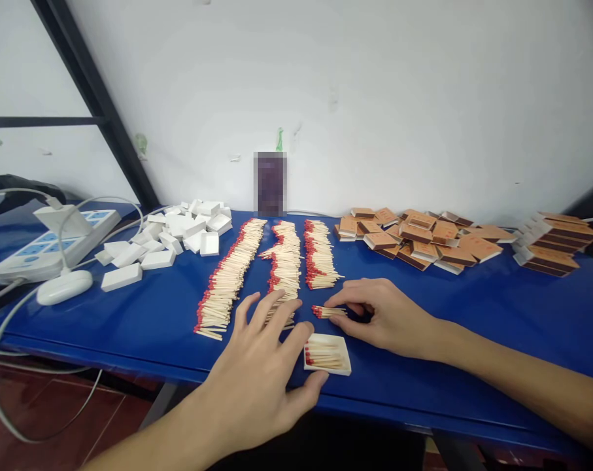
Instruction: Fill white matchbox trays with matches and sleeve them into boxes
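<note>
My right hand (pixel 382 314) pinches a small bunch of matches (pixel 331 312) between thumb and fingers, their red heads pointing left. Just in front of it, a white matchbox tray (pixel 346 356) lies on the table with some matches in it, heads also to the left. The thumb and index finger of my left hand (pixel 271 366) take the tray at its left end, one at the near edge and one at the far edge. The other left fingers are spread over the near end of the middle row of matches (pixel 286 261).
More matches lie in a left row (pixel 227 281) and a right row (pixel 320 255). White trays (pixel 178 232) are heaped at the left, brown matchbox sleeves (pixel 423 235) at the right. A power strip (pixel 87 239) with cables stands far left on the blue table (pixel 144 320).
</note>
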Demonstrator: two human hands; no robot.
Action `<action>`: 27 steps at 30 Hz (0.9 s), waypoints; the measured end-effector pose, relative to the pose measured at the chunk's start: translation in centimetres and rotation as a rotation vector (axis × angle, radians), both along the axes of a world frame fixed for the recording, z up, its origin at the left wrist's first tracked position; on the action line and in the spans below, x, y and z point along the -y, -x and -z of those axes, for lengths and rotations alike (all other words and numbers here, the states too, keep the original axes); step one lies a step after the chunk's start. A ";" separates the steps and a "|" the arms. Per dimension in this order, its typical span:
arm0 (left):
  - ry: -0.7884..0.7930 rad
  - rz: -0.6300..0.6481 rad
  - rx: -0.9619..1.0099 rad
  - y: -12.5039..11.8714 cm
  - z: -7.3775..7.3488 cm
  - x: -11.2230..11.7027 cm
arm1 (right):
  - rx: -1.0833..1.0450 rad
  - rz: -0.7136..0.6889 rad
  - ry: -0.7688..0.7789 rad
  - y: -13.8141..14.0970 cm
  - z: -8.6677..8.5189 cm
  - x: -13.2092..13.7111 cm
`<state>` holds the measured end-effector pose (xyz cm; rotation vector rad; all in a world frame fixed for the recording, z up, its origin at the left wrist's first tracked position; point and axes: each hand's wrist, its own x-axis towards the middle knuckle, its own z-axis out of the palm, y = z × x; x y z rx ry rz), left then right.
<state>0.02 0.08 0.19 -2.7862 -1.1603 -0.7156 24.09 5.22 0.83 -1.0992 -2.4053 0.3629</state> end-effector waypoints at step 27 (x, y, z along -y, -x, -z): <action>-0.016 0.005 -0.004 0.0 0.0 0.0 | -0.080 -0.087 0.018 -0.1 0.0 0.2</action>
